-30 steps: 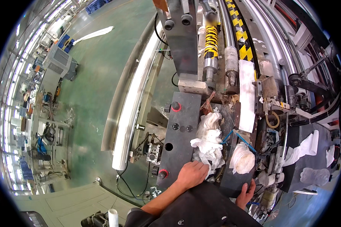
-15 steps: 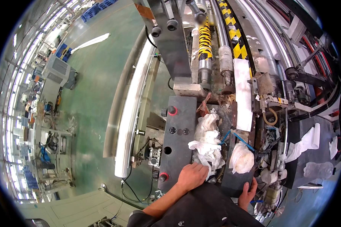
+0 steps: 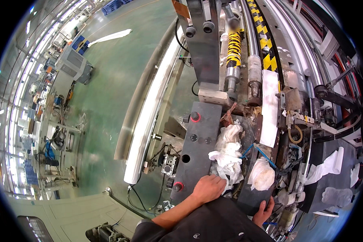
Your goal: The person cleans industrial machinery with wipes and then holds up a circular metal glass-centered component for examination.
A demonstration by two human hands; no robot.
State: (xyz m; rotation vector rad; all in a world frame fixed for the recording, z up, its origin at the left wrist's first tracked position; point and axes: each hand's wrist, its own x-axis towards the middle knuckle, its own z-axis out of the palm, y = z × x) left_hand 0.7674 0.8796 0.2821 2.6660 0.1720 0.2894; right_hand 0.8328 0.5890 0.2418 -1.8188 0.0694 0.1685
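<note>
The right hand [image 3: 262,215] sits at the right edge of the dark block [image 3: 250,200], fingers [image 3: 271,203] parted; whether they grip it I cannot tell. The left hand [image 3: 207,189] lies over the panel's [image 3: 199,161] right edge, fingers curled, their hold hidden. Rags [image 3: 228,152] crowd the gap between panel and block; a wad [image 3: 262,176] spans much of the block. Left, past a roll [image 3: 149,121], floor [image 3: 105,109] stretches wide.
</note>
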